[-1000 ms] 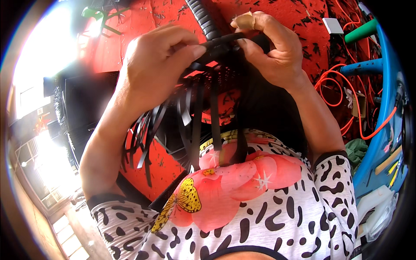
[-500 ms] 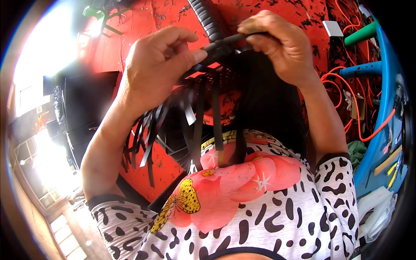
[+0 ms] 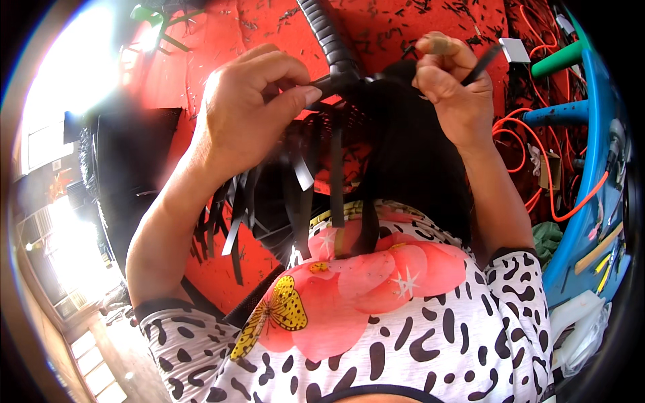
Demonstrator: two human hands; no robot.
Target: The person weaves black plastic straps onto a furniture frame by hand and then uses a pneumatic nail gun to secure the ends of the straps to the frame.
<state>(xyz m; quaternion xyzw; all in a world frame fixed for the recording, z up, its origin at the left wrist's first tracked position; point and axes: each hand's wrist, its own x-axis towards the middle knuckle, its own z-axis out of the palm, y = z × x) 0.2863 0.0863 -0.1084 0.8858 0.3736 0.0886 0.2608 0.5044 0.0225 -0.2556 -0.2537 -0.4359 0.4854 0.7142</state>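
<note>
A black basket (image 3: 346,115) with an open weave is in front of my body, and its ribbed, strip-wrapped handle (image 3: 322,37) rises away from me. My left hand (image 3: 245,114) is closed, thumb and fingers pinching the rim just left of the handle's foot. To the right of that foot, my right hand (image 3: 453,94) is closed round a black flat strip (image 3: 486,62), whose end sticks out past the fingers. Several loose strip ends (image 3: 336,174) hang from the basket toward my lap. Dark clothing behind hides much of the basket's outline.
Black scraps lie scattered over the red floor (image 3: 396,20). On the right are a blue stool or table (image 3: 561,113), an orange cord (image 3: 521,114) and a white square piece (image 3: 514,50). A green stool (image 3: 151,17) stands at the far left.
My right hand has moved right and slightly down, away from the handle's foot, with the strip's end now sticking out of it. My left hand stays at the rim.
</note>
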